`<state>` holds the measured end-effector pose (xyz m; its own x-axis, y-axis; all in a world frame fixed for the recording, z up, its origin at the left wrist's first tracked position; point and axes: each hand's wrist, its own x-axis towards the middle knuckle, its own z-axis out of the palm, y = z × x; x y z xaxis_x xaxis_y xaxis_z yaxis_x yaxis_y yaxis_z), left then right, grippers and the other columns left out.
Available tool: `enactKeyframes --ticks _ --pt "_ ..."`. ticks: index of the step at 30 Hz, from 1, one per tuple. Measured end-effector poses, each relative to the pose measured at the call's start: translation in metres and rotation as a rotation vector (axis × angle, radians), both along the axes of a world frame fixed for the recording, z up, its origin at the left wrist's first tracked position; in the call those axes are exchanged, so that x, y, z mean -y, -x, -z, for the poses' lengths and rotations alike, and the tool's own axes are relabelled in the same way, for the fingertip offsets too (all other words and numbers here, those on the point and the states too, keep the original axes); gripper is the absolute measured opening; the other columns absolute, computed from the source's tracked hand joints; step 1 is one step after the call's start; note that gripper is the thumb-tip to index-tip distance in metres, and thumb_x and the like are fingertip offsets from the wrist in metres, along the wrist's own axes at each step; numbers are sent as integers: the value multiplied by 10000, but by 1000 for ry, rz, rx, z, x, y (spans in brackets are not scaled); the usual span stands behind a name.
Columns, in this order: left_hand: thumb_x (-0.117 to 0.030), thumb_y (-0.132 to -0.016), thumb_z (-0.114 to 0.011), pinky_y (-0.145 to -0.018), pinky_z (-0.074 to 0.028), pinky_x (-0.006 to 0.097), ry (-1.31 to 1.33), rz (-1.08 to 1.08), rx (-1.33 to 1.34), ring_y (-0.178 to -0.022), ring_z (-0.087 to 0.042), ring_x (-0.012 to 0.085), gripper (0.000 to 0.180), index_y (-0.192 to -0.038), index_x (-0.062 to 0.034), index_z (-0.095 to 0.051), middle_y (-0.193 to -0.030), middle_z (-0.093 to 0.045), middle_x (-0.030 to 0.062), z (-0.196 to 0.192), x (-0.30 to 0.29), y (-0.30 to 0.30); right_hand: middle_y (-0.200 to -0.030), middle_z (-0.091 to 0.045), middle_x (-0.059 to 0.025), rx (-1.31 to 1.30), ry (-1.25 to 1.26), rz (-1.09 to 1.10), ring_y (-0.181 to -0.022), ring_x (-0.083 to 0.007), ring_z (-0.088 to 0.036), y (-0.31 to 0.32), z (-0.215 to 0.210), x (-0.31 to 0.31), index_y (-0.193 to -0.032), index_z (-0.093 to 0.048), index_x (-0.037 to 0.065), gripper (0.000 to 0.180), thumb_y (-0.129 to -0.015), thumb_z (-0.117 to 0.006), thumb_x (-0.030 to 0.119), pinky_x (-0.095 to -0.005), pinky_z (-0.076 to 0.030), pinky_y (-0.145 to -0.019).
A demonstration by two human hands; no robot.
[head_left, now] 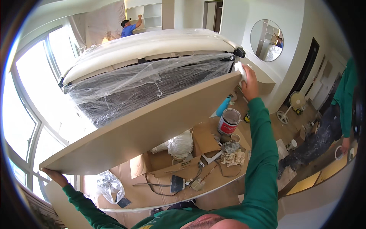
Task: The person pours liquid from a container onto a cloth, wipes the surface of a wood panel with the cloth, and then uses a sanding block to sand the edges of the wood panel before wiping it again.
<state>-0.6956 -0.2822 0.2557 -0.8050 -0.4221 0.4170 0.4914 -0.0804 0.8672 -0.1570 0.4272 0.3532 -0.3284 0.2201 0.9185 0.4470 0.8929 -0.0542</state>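
A long beige board (145, 124) slants across the view, its right end raised away from me and its left end low. My left hand (55, 176) is closed on the lower left corner, with the fingers partly hidden. At the upper right end, my right hand (249, 83) grips a crumpled white cloth (240, 71) against the board's edge. Below the board stands a cardboard-covered table (160, 187). An open paint can (229, 121) with a red label, a blue bottle (223, 107) and a cardboard box (206, 139) holding a white bundle (180, 145) are on it.
Beyond the board stands a large cream furniture piece (152, 44), partly wrapped in clear plastic. Corded tools, a beige rag (233, 157) and a plastic bag (109, 185) lie on the table. A co-worker in green (345, 99) stands right; another in blue (129, 29) reaches toward shelves. A fan (297, 100) stands behind.
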Motion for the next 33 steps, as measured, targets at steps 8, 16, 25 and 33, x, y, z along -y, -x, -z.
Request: enactKeyframes --ticks 8,16,25,33 --pt "-781 -1013 -243 -1232 -300 474 32 25 45 -1467 -402 365 957 -1614 -40 -311 -1623 -379 198 12 30 54 -1243 -657 -190 -311 353 254 -1150 -365 -634 -89 24 -81 -1304 -600 34 431 -987 -647 322 -454 -477 -1006" --pt "-745 -1039 -212 -1237 -294 435 48 24 90 -1458 -417 338 928 -1599 -14 -332 -1608 -402 190 -12 4 46 -1210 -689 -151 -417 110 -20 -1134 -307 -659 -59 -27 -35 -1226 -689 12 267 -987 -657 127 -367 -496 -994" --pt "-713 -1058 -219 -1240 -289 438 -29 40 84 -1455 -416 331 887 -1587 -15 -357 -1594 -420 182 -22 -16 22 -1245 -705 -127 -27 -54 15 -1124 -363 -614 26 -17 0 -1238 -713 65 451 -838 -560 -78 -438 -486 -1021" --pt "-685 -1071 -246 -1222 -324 434 -29 27 71 -1432 -445 317 850 -1587 -20 -359 -1585 -428 170 -21 -9 29 -1261 -695 -141 -5 -49 49 -1110 -369 -609 41 -11 1 -1256 -691 50 488 -804 -552 -70 -451 -485 -1004"
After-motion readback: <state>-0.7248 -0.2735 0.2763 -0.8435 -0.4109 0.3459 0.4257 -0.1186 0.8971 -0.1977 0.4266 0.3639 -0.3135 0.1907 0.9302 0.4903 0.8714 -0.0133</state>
